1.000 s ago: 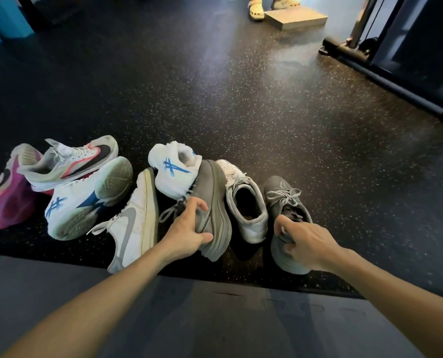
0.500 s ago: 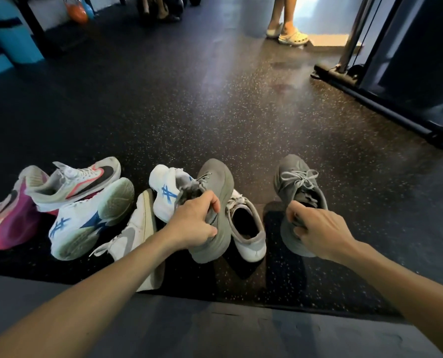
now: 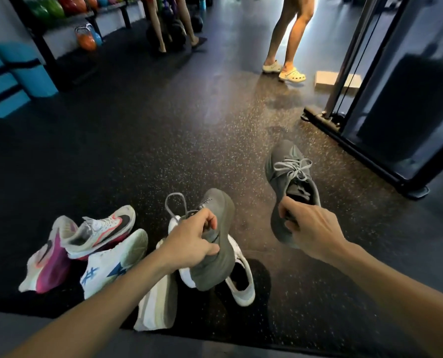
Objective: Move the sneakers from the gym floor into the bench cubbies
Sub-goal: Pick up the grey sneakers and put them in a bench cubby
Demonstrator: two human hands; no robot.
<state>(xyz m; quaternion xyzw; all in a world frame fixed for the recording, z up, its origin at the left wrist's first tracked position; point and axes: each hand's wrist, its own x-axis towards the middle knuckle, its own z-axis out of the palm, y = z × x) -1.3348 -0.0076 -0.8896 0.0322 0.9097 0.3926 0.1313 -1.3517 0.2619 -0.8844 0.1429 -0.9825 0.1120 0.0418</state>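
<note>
Two grey sneakers are up off the gym floor point(image 3: 150, 140): the left hand point(image 3: 189, 244) grips one sneaker point(image 3: 215, 254) by its collar, the right hand point(image 3: 310, 228) pinches the other sneaker point(image 3: 290, 177) probably at the heel. Both look light and soft-sided, so the stiffer heel rim seems the surest hold.

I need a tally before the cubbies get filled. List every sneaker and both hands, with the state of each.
Left hand: grips a grey sneaker, lifted, sole showing.
Right hand: grips the other grey sneaker at its heel, lifted, laces up.
White sneaker: on the floor, upright.
Blue-marked white sneaker: on its side.
Pink sneaker: on its side.
Black-swoosh sneaker: rests on the other sneakers.
</note>
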